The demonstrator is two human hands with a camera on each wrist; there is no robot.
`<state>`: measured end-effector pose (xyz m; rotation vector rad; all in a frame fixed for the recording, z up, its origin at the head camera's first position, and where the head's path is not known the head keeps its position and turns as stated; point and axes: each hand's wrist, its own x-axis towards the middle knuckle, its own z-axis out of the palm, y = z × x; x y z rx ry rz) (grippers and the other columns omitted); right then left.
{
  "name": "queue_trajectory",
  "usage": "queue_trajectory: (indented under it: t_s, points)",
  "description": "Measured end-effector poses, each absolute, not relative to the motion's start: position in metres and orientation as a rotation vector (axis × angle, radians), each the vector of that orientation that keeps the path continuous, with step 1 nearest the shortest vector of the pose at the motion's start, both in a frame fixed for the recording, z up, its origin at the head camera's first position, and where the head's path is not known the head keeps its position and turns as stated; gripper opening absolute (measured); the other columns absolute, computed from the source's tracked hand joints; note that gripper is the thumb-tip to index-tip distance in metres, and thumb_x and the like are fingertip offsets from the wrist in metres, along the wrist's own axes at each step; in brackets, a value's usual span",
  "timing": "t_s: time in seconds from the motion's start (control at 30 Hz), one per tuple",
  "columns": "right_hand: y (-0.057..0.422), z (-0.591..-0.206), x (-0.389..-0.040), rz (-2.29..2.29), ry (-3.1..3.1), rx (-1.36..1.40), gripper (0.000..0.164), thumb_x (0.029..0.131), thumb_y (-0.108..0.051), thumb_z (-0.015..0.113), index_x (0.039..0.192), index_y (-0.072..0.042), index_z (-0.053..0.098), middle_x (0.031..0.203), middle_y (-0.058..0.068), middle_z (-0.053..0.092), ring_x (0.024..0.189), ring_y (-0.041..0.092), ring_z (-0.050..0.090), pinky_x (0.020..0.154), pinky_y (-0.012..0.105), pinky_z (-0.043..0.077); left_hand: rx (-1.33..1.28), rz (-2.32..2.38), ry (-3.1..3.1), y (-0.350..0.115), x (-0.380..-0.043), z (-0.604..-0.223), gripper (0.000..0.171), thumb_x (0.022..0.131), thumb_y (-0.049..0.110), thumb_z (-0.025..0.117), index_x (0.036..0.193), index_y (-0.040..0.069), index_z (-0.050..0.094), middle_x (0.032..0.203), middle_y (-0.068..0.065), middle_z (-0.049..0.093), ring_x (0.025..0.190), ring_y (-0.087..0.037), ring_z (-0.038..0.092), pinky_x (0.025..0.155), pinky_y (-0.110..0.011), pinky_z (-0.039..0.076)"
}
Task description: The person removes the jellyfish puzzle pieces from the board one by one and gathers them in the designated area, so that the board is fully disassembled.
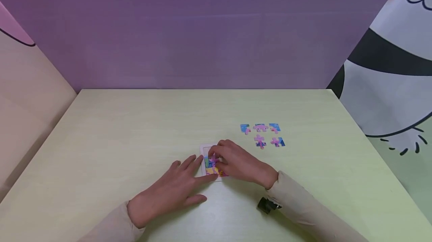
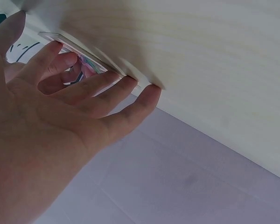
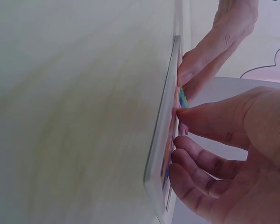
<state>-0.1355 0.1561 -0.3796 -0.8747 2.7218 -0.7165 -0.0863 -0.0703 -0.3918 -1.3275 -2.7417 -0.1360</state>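
A small jigsaw puzzle board with a white frame (image 1: 202, 148) lies near the table's middle, partly covered by both hands. Colourful pieces fill its lower part. My right hand (image 1: 241, 163) is over the board and pinches a puzzle piece (image 3: 183, 98) between thumb and fingers; green, blue and pink show on it. The piece is tilted against the board. My left hand (image 1: 172, 189) lies to the left with fingers spread and straight, its fingertips touching the frame's left and lower edge. The left wrist view shows this hand (image 2: 79, 107) beside the frame.
Several loose puzzle pieces (image 1: 260, 127) in pink and blue lie in two rows to the right, beyond my right hand. A black device (image 1: 268, 205) sits at my right wrist. The pale table (image 1: 141, 122) meets a purple wall (image 1: 202, 39) at the back.
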Motion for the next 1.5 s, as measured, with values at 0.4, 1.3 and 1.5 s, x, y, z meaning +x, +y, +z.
queue_trajectory:
  t_s: [0.4, 1.3, 1.5]
  points:
    - [0.156, -0.375, -0.137, -0.757, 2.739, -0.935, 0.016, 0.093, -0.008, 0.068, 0.109, -0.012, 0.069, 0.088, -0.005, 0.066, 0.080, 0.010, 0.058, 0.077, 0.030, 0.052, -1.317, -0.143, -2.719, -0.071, -0.087, -0.392, 0.051, 0.089, 0.050, 0.070, 0.137, 0.035, 0.061, 0.143, -0.020, 0.050, 0.128, -0.036, 0.048, 0.082, -0.046, 0.047]
    - [0.173, -0.362, -0.135, -0.925, 2.778, -0.888, 0.019, 0.091, -0.004, 0.069, 0.104, -0.017, 0.070, 0.084, -0.004, 0.068, 0.076, 0.008, 0.059, 0.073, 0.028, 0.052, -1.303, -0.149, -2.780, -0.066, -0.084, -0.391, 0.051, 0.090, 0.048, 0.069, 0.138, 0.033, 0.060, 0.143, -0.022, 0.050, 0.130, -0.039, 0.048, 0.087, -0.051, 0.047]
    - [0.187, -0.357, -0.139, -0.929, 2.791, -0.855, 0.019, 0.091, -0.003, 0.069, 0.106, -0.015, 0.070, 0.086, -0.001, 0.068, 0.078, 0.011, 0.059, 0.075, 0.029, 0.053, -1.301, -0.151, -2.791, -0.067, -0.083, -0.389, 0.052, 0.090, 0.048, 0.070, 0.138, 0.033, 0.060, 0.143, -0.023, 0.049, 0.129, -0.039, 0.047, 0.086, -0.050, 0.047]
